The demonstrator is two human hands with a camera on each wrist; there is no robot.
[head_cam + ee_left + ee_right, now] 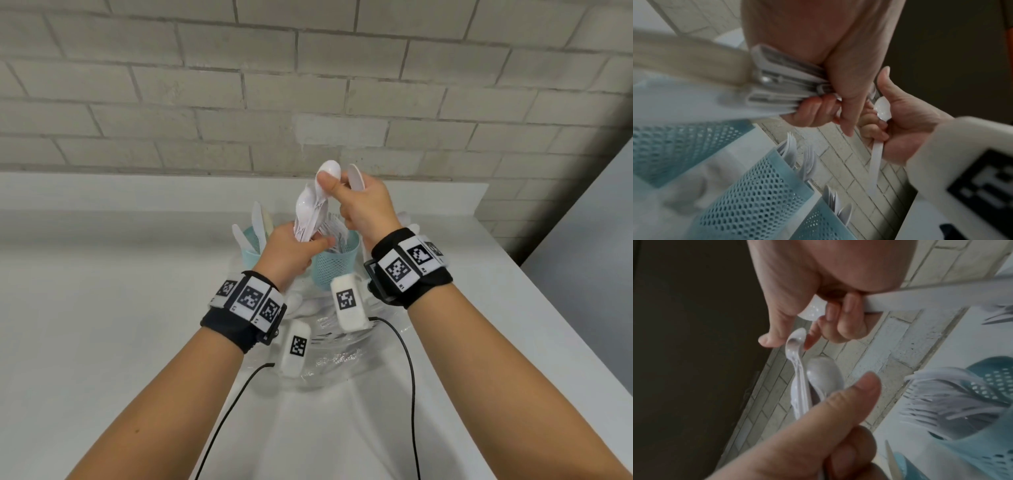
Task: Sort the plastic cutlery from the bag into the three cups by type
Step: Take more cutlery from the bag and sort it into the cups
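Above the cups, my left hand [301, 245] grips a bundle of white plastic spoons [310, 214] by the handles [781, 91], bowls up. My right hand [342, 192] pinches the bowl of the top spoon [329, 169] between thumb and forefinger, and its other fingers [844, 318] curl round the handle of another white spoon [356, 176]. Below stand the teal mesh cups. The left cup [249, 251] holds knives and the middle cup [334, 265] holds forks [941, 386]. My right wrist hides the third cup. The clear bag [337, 356] lies near me.
The white table [102, 308] ends at a grey brick wall [205, 102] behind the cups. Its right edge runs diagonally [548, 291]. Two black cables [409, 377] trail from the wrist cameras over the near part of the table.
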